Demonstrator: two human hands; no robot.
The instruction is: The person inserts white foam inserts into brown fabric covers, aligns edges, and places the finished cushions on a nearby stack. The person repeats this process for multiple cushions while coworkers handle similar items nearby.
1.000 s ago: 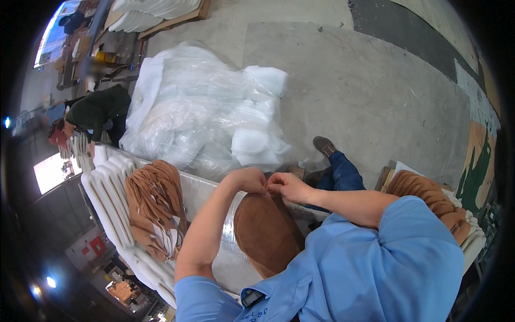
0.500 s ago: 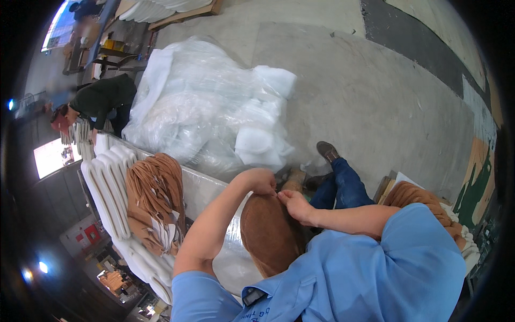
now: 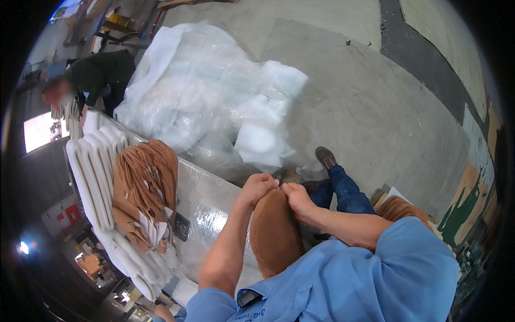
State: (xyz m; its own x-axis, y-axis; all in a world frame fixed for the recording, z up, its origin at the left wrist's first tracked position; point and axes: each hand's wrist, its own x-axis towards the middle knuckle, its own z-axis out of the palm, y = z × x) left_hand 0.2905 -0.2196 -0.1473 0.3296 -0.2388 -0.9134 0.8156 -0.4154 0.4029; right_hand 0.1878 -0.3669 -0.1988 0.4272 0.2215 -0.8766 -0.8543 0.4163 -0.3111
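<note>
A brown, suede-like cushion [image 3: 276, 233] with a rounded end stands against my front, a seam running along its side. At its far end my left hand [image 3: 257, 189] is closed, fingertips pinching the cover's edge. My right hand [image 3: 298, 200] pinches the same edge just beside it, and the two thumbs almost meet. Whatever small part lies between the fingertips is too small to make out. To the left, a pile of folded brown covers [image 3: 147, 182] with white tags lies on the table next to white padded cushion inserts [image 3: 96, 177].
The plastic-wrapped table [image 3: 201, 188] is at my left, with a dark phone [image 3: 182, 227] on it. Beyond stands a big heap of white wadding in clear film [image 3: 198, 91]. A co-worker [image 3: 102, 75] bends over at the far left. More brown covers [image 3: 402, 209] lie at my right.
My view has shifted slightly, and the table things sit further left. The cushion has turned a little, showing more of its side. Both hands keep pinching its far edge, now closer together.
</note>
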